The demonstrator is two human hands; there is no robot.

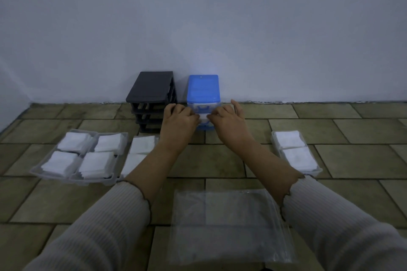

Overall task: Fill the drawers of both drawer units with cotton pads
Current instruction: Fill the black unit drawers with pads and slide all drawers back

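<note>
Plastic bag (229, 226) near bare floor (220, 160)

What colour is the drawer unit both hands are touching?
Blue drawer unit, clearest in the head view.

**Both arms reach forward, hands close together**

Both forearms stretch away from the body and angle inward, so the two hands nearly meet at the centre. The left hand (179, 119) is seen from the back, its fingers curled forward and down. The right hand (228, 120) is likewise back-up, most fingers bent, while one finger sticks up straight. Pale ribbed sleeves with wavy cuffs are pushed up the forearms, leaving the wrists and lower forearms bare.
</note>
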